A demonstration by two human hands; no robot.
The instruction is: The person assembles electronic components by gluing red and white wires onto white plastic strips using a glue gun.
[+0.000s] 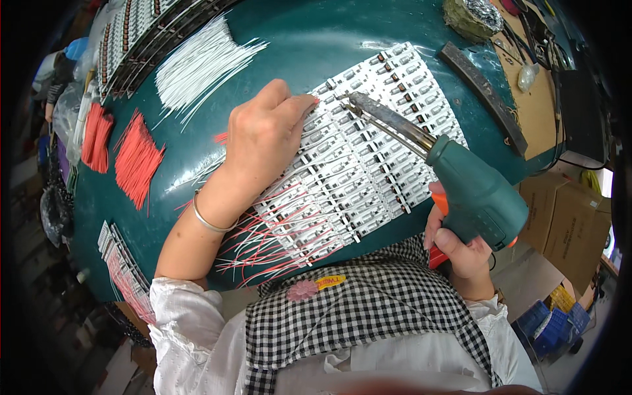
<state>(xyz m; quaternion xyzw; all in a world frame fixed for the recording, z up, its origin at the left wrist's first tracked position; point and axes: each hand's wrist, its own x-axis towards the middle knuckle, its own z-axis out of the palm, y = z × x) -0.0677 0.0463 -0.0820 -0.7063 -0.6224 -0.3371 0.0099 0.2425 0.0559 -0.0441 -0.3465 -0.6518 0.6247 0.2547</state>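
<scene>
My right hand (464, 250) grips a green soldering gun (477, 194) with an orange trigger. The gun's dark metal nose and thin tip point left, over the upper part of a white circuit-board panel (378, 155). Rows of small components cover this panel. My left hand (266, 131) is closed in a pinch at the panel's upper left edge, close to the gun's tip. A bit of red wire shows at its fingertips, and more red wire ends (220, 137) stick out behind the hand. Red and white wires (276, 234) hang off the panel's lower left side.
Loose white wires (201, 66) and bundles of red wires (138, 161) lie on the green table to the left. Stacked panels (141, 39) stand at the back left. A dark bar (484, 95) lies right of the panel. Cardboard boxes (566, 224) stand at the right.
</scene>
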